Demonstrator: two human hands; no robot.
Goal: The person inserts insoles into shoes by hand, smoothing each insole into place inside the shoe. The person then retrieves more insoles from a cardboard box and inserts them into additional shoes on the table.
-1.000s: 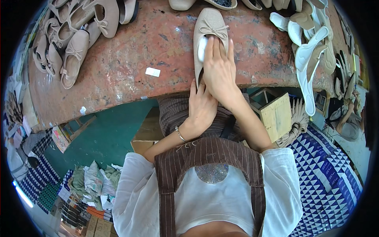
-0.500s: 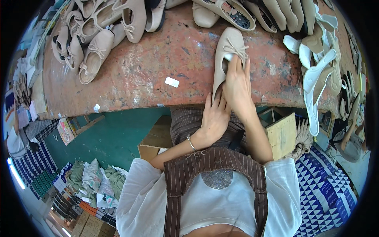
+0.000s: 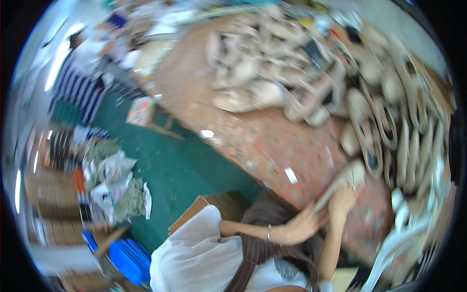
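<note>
A beige flat shoe with a bow (image 3: 351,173) lies on the worktable near its front edge, toe pointing away from me. My right hand (image 3: 342,200) is at the shoe's opening, its fingers reaching in under the bow. At the heel end my left hand (image 3: 302,227), with a bracelet at the wrist, holds the back of the shoe. Motion blur smears the fingertips, and the shoe's inside is hidden by my right hand.
The reddish worn table (image 3: 228,141) carries a heap of beige shoes (image 3: 272,68) farther off. A small white label (image 3: 291,175) lies left of my hands. White insoles (image 3: 401,238) are stacked to the right. Below are a cardboard box (image 3: 214,207) and cloth bundles (image 3: 114,180).
The whole view has swung to the left and tilted, so table and hands now appear lower right. Both hands stay at the same shoe.
</note>
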